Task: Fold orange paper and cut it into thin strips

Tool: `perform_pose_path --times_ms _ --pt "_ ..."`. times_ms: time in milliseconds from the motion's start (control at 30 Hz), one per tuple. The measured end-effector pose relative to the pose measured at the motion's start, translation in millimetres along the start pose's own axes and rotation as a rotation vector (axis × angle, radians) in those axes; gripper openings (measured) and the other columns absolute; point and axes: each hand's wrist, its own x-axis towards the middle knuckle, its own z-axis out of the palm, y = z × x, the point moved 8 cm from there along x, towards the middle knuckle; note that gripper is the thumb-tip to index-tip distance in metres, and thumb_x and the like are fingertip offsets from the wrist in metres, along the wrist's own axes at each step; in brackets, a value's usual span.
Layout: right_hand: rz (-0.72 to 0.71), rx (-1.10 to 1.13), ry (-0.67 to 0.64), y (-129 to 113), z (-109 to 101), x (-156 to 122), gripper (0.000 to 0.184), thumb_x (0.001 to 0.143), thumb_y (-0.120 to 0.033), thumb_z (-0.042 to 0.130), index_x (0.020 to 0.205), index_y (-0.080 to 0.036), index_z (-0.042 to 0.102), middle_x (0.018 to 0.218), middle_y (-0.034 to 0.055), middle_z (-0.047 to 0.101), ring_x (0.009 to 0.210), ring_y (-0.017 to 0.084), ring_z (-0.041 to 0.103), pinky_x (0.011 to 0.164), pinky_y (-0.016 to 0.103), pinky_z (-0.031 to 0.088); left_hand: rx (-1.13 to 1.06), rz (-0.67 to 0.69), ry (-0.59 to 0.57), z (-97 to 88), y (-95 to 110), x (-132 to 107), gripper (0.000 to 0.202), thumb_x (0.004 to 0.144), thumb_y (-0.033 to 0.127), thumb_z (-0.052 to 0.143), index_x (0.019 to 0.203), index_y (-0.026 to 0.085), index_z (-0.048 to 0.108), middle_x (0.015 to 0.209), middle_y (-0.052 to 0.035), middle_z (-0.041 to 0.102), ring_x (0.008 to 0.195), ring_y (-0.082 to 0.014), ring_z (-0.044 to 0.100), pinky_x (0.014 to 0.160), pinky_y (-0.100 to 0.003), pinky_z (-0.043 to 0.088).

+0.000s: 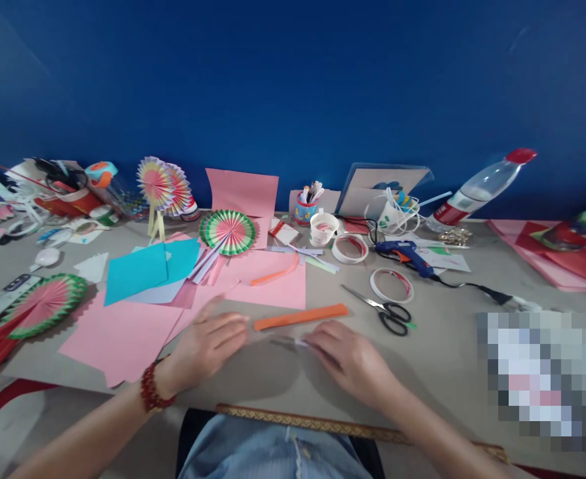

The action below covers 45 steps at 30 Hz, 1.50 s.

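My left hand (210,349), with a red bead bracelet (151,387) at its wrist, hovers over or rests on the table with fingers stretched out and nothing visible in them. Just right of its fingertips lies a folded orange paper strip (300,317). My right hand (347,356) is closed, pinching a slim object with a white part (301,342) and a thin grey tip pointing left; its exact kind is blurred. Black-handled scissors (390,313) lie beyond the right hand, beside a tape roll (391,285).
Pink sheets (123,336) and blue paper (138,273) cover the left side. A pleated paper fan (227,233) lies behind them. A blue glue gun (407,256) with its cord sits back right, near a tilted bottle (482,189). A blue wall (293,86) bounds the back.
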Motion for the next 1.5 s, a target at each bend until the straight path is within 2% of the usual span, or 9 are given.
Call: perform_pose_path --times_ms 67,133,200,267,400,567,933,1267,1500 --pt "0.058 -0.045 0.096 24.1 -27.7 -0.9 0.024 0.102 -0.027 0.046 0.107 -0.022 0.069 0.097 0.0078 0.071 0.091 0.021 0.066 0.079 0.032 0.053 0.111 -0.156 0.003 -16.5 -32.5 -20.1 0.023 0.101 0.021 0.055 0.08 0.021 0.064 0.082 0.001 0.072 0.107 -0.0185 0.067 0.123 -0.05 0.022" --pt "0.195 -0.076 0.204 57.2 -56.1 -1.4 0.024 0.102 -0.033 0.048 0.106 -0.022 0.069 0.099 0.0082 0.071 0.083 0.02 0.067 0.069 0.03 0.052 0.253 -0.316 0.016 -29.0 -58.5 -33.8 0.026 0.1 0.031 0.057 0.077 0.021 0.064 0.084 -0.0013 0.072 0.102 -0.0218 0.068 0.123 -0.054 0.02" --pt "0.263 -0.115 0.318 82.1 -78.3 0.0 0.027 0.1 -0.04 0.05 0.104 -0.022 0.069 0.098 0.0094 0.071 0.082 0.021 0.067 0.065 0.03 0.052 0.268 -0.376 -0.007 -27.2 -64.2 -32.5 0.019 0.102 0.032 0.053 0.096 0.023 0.068 0.105 -0.0046 0.074 0.108 -0.0244 0.065 0.123 -0.058 0.015" --pt "0.3 -0.136 0.368 98.7 -85.9 4.5 0.03 0.099 -0.043 0.049 0.103 -0.022 0.07 0.098 0.0101 0.072 0.086 0.024 0.067 0.063 0.031 0.052 0.178 -0.32 -0.068 -10.7 -49.0 -15.2 0.022 0.103 0.032 0.05 0.114 0.024 0.066 0.119 -0.0068 0.07 0.116 -0.0251 0.061 0.121 -0.056 0.019" --pt "0.236 -0.165 0.456 103.4 -81.4 9.3 0.029 0.1 -0.039 0.046 0.101 -0.021 0.069 0.101 0.0115 0.072 0.095 0.027 0.066 0.08 0.038 0.054 -0.017 -0.179 -0.226 33.1 -5.6 29.6 0.032 0.098 0.042 0.06 0.121 0.02 0.064 0.12 -0.009 0.067 0.114 -0.0257 0.059 0.109 -0.047 0.039" --pt "0.178 -0.173 0.42 100.2 -65.2 3.5 0.026 0.101 -0.034 0.047 0.102 -0.02 0.068 0.097 0.0098 0.071 0.089 0.023 0.067 0.079 0.036 0.054 -0.041 -0.251 -0.279 55.7 -7.0 44.9 0.02 0.103 0.026 0.05 0.099 0.019 0.068 0.094 -0.0062 0.067 0.088 -0.0213 0.062 0.079 -0.035 0.048" --pt "0.12 -0.126 0.364 101.1 -51.4 8.4 0.024 0.102 -0.032 0.048 0.104 -0.02 0.069 0.097 0.0092 0.07 0.087 0.021 0.067 0.078 0.034 0.054 -0.101 -0.342 -0.204 57.2 -28.3 45.3 0.023 0.103 0.02 0.042 0.1 0.02 0.065 0.096 -0.005 0.07 0.089 -0.019 0.067 0.083 -0.031 0.051" --pt "0.149 -0.091 0.418 109.5 -65.3 2.6 0.028 0.103 -0.037 0.047 0.103 -0.021 0.069 0.097 0.0095 0.071 0.089 0.022 0.068 0.079 0.034 0.055 -0.233 -0.145 -0.186 43.2 -49.5 73.7 0.031 0.097 0.012 0.039 0.118 0.021 0.06 0.115 -0.007 0.069 0.106 -0.0188 0.066 0.093 -0.031 0.053" --pt "0.165 -0.051 0.391 113.3 -62.4 1.0 0.027 0.103 -0.038 0.048 0.104 -0.021 0.069 0.097 0.0092 0.07 0.089 0.022 0.066 0.078 0.034 0.054 -0.165 -0.096 -0.327 46.5 -64.9 92.6 0.039 0.088 0.003 0.042 0.115 0.02 0.064 0.111 -0.0064 0.064 0.103 -0.0191 0.063 0.092 -0.03 0.05"
